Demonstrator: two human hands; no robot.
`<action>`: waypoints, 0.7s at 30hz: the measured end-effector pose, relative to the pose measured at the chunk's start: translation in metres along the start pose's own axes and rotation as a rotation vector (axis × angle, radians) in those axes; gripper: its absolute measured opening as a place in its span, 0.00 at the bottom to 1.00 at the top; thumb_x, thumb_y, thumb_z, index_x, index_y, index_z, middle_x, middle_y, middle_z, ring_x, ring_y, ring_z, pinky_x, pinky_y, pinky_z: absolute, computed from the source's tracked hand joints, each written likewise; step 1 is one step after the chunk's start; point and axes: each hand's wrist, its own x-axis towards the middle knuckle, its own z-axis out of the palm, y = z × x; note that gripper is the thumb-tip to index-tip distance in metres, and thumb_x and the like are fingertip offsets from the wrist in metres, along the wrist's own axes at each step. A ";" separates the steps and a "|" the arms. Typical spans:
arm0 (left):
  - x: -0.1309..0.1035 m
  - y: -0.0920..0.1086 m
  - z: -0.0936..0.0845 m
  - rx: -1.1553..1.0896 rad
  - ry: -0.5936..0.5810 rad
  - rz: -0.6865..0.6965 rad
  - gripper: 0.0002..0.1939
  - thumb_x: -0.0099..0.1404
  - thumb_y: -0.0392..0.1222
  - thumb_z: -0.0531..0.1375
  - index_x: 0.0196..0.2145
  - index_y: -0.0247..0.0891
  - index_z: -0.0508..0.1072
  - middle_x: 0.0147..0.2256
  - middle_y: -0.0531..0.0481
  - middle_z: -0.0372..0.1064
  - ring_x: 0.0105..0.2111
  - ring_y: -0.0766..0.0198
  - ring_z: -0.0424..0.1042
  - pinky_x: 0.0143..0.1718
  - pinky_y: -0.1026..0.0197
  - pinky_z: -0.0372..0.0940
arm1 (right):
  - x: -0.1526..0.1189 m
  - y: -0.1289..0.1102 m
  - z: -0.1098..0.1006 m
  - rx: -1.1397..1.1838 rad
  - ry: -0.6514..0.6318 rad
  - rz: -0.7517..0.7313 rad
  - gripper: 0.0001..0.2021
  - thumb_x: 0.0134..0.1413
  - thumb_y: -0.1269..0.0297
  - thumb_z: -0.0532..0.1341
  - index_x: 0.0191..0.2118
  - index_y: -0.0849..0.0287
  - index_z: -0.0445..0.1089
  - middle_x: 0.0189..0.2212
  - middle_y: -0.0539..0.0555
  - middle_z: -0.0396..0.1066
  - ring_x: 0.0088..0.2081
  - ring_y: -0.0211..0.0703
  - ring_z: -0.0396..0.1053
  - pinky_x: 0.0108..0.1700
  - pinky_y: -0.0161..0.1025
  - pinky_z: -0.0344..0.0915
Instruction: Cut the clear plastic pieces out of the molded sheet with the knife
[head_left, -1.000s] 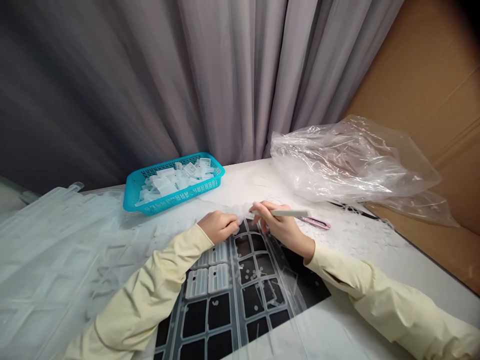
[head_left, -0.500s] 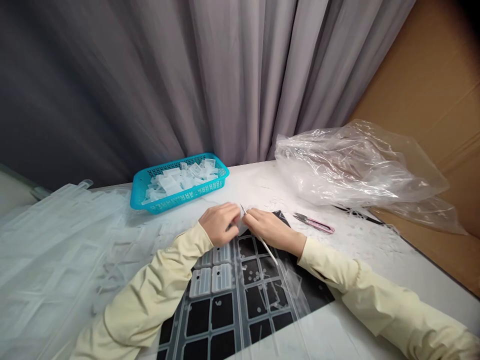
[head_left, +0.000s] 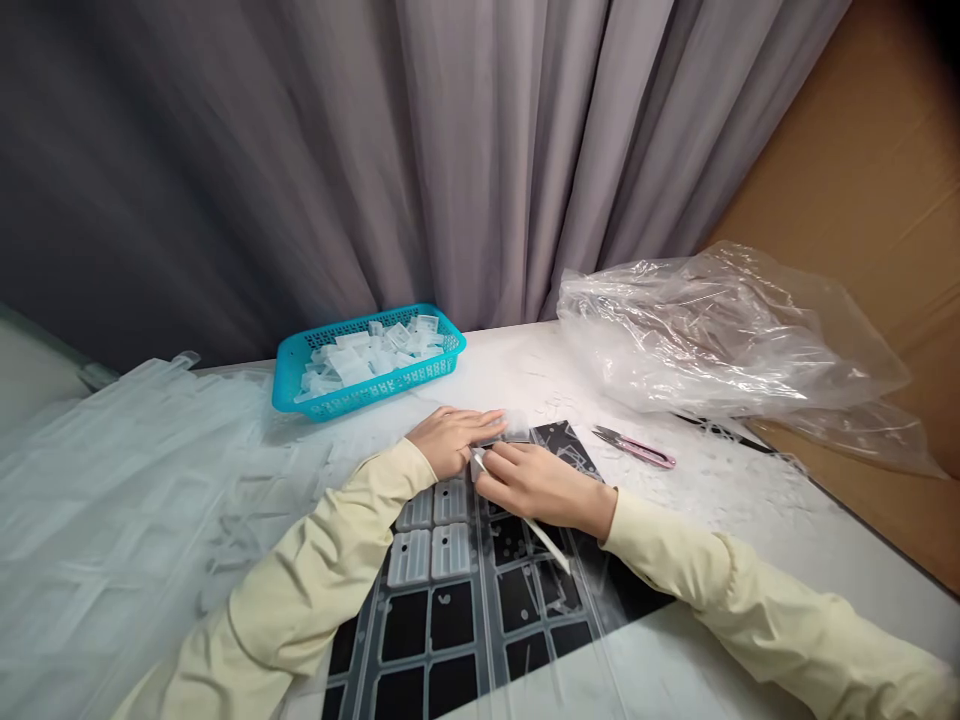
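Observation:
My left hand (head_left: 455, 440) lies with its fingers stretched out over a translucent plastic piece (head_left: 517, 425), which it partly covers. Close beside it, my right hand (head_left: 529, 482) is closed around a slim white-handled tool (head_left: 551, 545); its far end reaches toward my left fingers, and the tip is hard to make out. Under both hands, a clear plastic lattice sheet (head_left: 481, 600) lies on a black mat (head_left: 634, 590). Several translucent ribbed pieces (head_left: 410, 557) sit in its frames just below my left hand, and small plastic scraps lie at the right.
A blue basket (head_left: 367, 397) of loose translucent pieces stands behind my left hand. Stacked translucent sheets (head_left: 97, 520) cover the left side. Pink-handled thread snips (head_left: 636, 447) lie right of the mat, with a crumpled clear bag (head_left: 720, 340) behind them and scattered trimmings nearby.
My left fingers have straightened out flat over the translucent piece. My right hand has come down slightly toward me with the white-handled tool, whose tip is now lower.

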 end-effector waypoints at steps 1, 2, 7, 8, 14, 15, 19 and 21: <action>-0.001 0.002 0.000 0.017 0.004 -0.006 0.36 0.51 0.28 0.47 0.58 0.44 0.56 0.60 0.55 0.50 0.57 0.64 0.57 0.53 0.57 0.51 | -0.001 -0.003 -0.002 -0.011 -0.013 0.008 0.10 0.61 0.76 0.46 0.32 0.61 0.61 0.26 0.53 0.63 0.27 0.41 0.61 0.28 0.38 0.56; -0.001 0.005 0.000 0.033 0.010 -0.011 0.36 0.51 0.28 0.47 0.58 0.43 0.56 0.60 0.54 0.50 0.57 0.63 0.57 0.52 0.57 0.51 | -0.003 -0.007 -0.005 -0.014 -0.025 0.021 0.10 0.60 0.76 0.47 0.31 0.61 0.61 0.25 0.53 0.63 0.26 0.40 0.60 0.26 0.38 0.54; -0.004 0.011 0.002 0.092 0.030 -0.009 0.35 0.52 0.28 0.47 0.59 0.41 0.55 0.61 0.53 0.49 0.56 0.62 0.58 0.52 0.54 0.51 | -0.013 -0.031 -0.014 0.009 -0.092 0.197 0.07 0.52 0.76 0.51 0.27 0.60 0.60 0.22 0.52 0.62 0.22 0.40 0.59 0.21 0.38 0.44; -0.004 0.012 0.003 0.099 0.034 -0.008 0.35 0.52 0.28 0.47 0.59 0.41 0.55 0.61 0.53 0.49 0.56 0.61 0.58 0.52 0.54 0.52 | -0.014 -0.036 -0.015 0.014 -0.112 0.245 0.06 0.50 0.76 0.52 0.27 0.59 0.60 0.21 0.53 0.62 0.22 0.40 0.59 0.21 0.38 0.43; -0.005 0.014 0.007 0.118 0.064 -0.009 0.34 0.52 0.28 0.48 0.59 0.42 0.55 0.60 0.52 0.50 0.55 0.59 0.59 0.51 0.53 0.52 | -0.008 -0.051 -0.035 0.144 -0.210 0.490 0.04 0.40 0.74 0.55 0.24 0.59 0.60 0.18 0.52 0.63 0.17 0.37 0.57 0.20 0.37 0.37; -0.005 0.015 0.007 0.116 0.068 -0.009 0.34 0.53 0.28 0.48 0.58 0.42 0.55 0.60 0.51 0.50 0.55 0.59 0.59 0.51 0.52 0.53 | -0.007 -0.048 -0.041 0.179 -0.218 0.522 0.04 0.38 0.74 0.55 0.24 0.59 0.59 0.17 0.51 0.62 0.16 0.36 0.55 0.20 0.36 0.37; -0.003 0.019 0.007 0.106 0.077 -0.017 0.32 0.52 0.29 0.50 0.56 0.38 0.59 0.58 0.47 0.56 0.53 0.55 0.61 0.50 0.52 0.56 | 0.007 -0.013 -0.064 0.222 -0.121 0.669 0.04 0.40 0.73 0.54 0.23 0.58 0.56 0.15 0.49 0.59 0.15 0.33 0.48 0.21 0.35 0.37; -0.002 0.020 0.006 0.104 0.080 -0.016 0.31 0.51 0.29 0.52 0.55 0.37 0.61 0.56 0.44 0.59 0.51 0.53 0.63 0.48 0.53 0.58 | 0.025 0.017 -0.068 0.282 -0.024 0.721 0.06 0.42 0.72 0.55 0.23 0.58 0.55 0.14 0.47 0.55 0.16 0.33 0.47 0.21 0.34 0.40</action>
